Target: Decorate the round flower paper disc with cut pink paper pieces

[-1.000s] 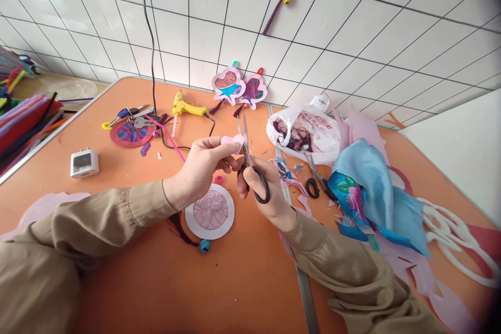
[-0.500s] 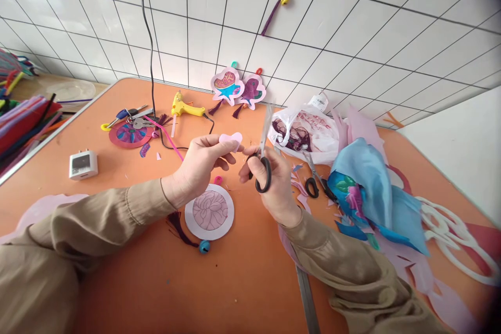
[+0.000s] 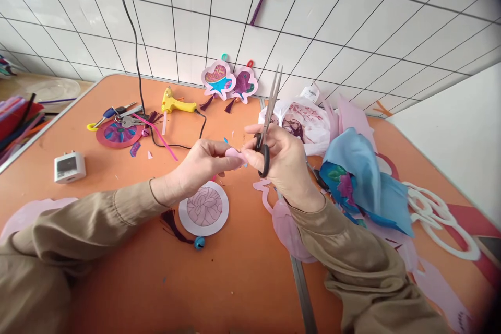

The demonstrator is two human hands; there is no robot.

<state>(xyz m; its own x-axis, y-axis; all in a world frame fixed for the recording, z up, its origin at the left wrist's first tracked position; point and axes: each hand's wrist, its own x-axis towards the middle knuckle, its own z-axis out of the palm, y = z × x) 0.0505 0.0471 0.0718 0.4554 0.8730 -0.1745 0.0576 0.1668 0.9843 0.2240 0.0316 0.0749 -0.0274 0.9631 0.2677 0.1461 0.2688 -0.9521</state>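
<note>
My left hand [image 3: 199,164] is closed, pinching a small pink cut-out piece [image 3: 235,157] between thumb and fingers. Black-handled scissors [image 3: 270,109] hang on the fingers of my right hand [image 3: 284,159], blades pointing up and slightly parted. The thumb and a finger of that hand meet the right edge of the pink piece. Below my hands lies a round white-rimmed ornament [image 3: 203,209] with a pink flower pattern, a dark tassel [image 3: 175,227] and a blue bell [image 3: 199,242].
On the orange table [image 3: 219,292] lie a yellow glue gun [image 3: 178,103], keys [image 3: 127,120], a white charger [image 3: 69,167] and a plastic bag [image 3: 313,125]. Blue fabric [image 3: 350,167], white cord [image 3: 438,216] and pink scraps [image 3: 289,227] cover the right. Two tasselled ornaments [image 3: 219,80] lean on the tiled wall.
My hands have come together, and the right thumb and finger now touch the pink piece. The scissors have turned upright in my right hand. The view has shifted a little to the right.
</note>
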